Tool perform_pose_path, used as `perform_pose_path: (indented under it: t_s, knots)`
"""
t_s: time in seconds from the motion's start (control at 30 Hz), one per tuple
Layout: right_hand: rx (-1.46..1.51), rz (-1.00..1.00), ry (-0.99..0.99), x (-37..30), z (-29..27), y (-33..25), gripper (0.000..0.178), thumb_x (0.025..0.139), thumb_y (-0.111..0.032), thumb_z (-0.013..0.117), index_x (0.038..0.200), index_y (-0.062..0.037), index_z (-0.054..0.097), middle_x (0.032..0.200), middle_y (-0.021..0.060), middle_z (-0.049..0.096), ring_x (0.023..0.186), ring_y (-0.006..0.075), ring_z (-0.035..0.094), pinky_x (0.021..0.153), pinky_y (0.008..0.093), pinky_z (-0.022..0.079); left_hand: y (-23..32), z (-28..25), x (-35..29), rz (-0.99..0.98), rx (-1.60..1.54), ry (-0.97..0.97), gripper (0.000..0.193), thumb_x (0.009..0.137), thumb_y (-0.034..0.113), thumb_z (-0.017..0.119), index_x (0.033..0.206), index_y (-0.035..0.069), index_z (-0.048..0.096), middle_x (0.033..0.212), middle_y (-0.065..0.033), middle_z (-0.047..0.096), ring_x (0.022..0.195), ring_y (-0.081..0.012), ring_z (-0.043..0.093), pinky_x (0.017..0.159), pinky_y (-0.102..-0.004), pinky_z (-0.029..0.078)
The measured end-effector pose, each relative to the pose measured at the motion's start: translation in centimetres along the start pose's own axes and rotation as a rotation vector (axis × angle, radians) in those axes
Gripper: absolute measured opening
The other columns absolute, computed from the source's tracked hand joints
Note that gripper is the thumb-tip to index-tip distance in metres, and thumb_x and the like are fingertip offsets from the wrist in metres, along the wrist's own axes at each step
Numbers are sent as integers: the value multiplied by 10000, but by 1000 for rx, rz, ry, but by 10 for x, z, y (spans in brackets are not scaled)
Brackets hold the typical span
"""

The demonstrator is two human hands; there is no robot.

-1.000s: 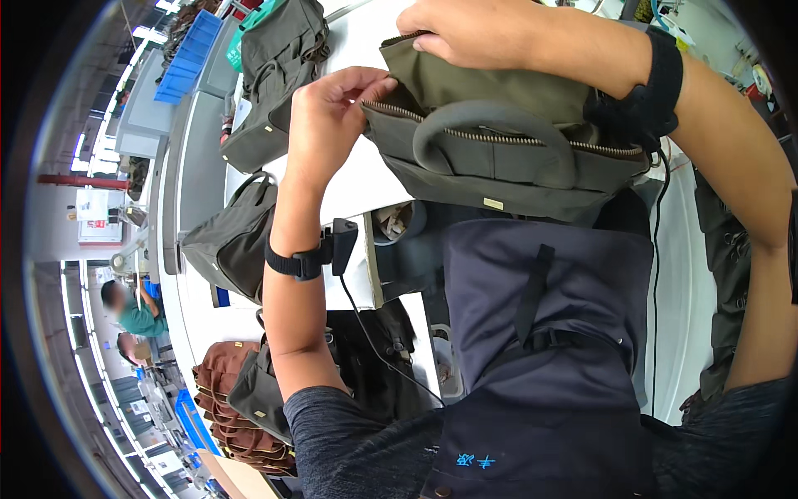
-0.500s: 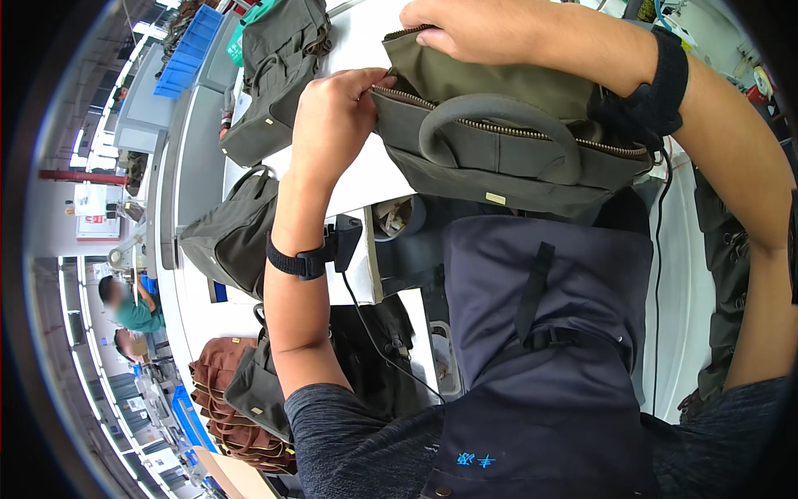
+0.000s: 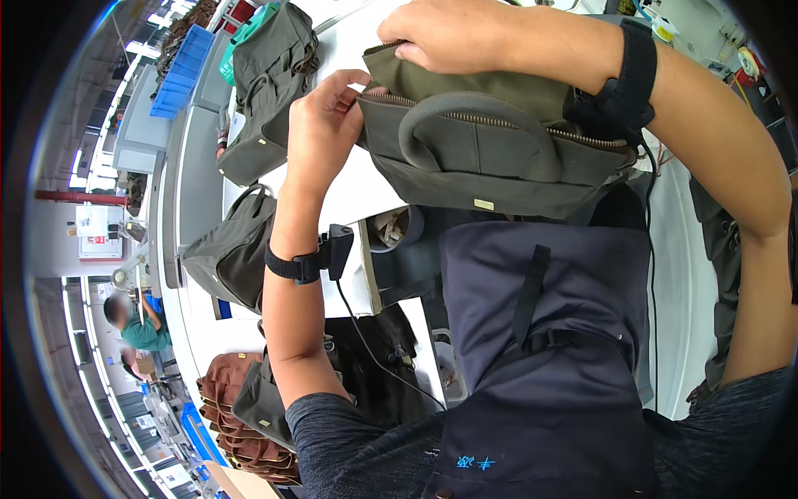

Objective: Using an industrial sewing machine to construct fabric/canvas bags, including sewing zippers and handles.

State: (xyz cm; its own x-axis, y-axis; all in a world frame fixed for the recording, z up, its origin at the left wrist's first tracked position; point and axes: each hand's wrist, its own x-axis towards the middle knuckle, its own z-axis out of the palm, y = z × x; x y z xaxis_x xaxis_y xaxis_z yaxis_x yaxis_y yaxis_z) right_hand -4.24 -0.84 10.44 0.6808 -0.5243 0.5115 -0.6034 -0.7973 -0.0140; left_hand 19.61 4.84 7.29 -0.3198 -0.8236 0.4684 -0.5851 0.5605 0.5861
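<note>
An olive-grey handbag [image 3: 490, 187] stands on the white table in front of me, its top zip undone and its mouth spread wide. One padded loop handle [image 3: 416, 133] arches over its near side. My left hand [image 3: 326, 121] pinches the near rim at the bag's left end, beside the brass zip teeth. Higher up, my right hand [image 3: 440, 37] grips the far rim at its left corner, the fingertips partly hidden behind the cloth. Between the two rims the lighter green lining [image 3: 490, 83] shows. Both wrists wear black straps with a cable.
More olive bags [image 3: 270, 91] stand at the upper left, another [image 3: 237, 249] beside my left forearm. Brown bags [image 3: 229, 391] are stacked at the lower left. A grey bin [image 3: 399, 229] with scraps sits below the table edge. Two people [image 3: 137, 320] are far left.
The bag and both my hands appear slightly further left in the picture, as the whole view has shifted a little. Both hands keep hold of the rims.
</note>
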Motion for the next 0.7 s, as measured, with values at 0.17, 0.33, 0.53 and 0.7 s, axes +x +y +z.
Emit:
perform_pose_path:
  t_s: [0.17,0.33,0.53,0.7]
  knots:
    - [20,-17,26,1,0,3,196,846,-150,635,903,-3,750,883,270,741,855,466,732,785,545,589,0,6,-4,191,471,119,212,882,62,722,1084,106,766,891,-114,770,794,-314,748,743,-393,596]
    - [-20,-33,-6,2,1,3,188,844,-141,628,886,-7,752,876,267,742,845,461,733,776,541,587,4,0,2,306,692,-5,183,903,85,687,1074,80,751,915,-126,753,825,-347,734,750,-440,584]
    - [24,-44,8,4,1,1,193,841,-139,627,877,-4,761,865,271,742,839,456,737,770,529,590,6,-11,14,366,717,-163,157,924,70,653,1066,39,711,889,-154,732,796,-361,719,727,-461,573]
    - [50,-15,-25,0,-1,-2,205,837,-141,625,877,4,765,875,277,743,853,462,737,783,528,593,0,-17,20,110,128,-272,121,995,89,669,1001,-16,727,783,-149,701,655,-184,648,657,-351,525]
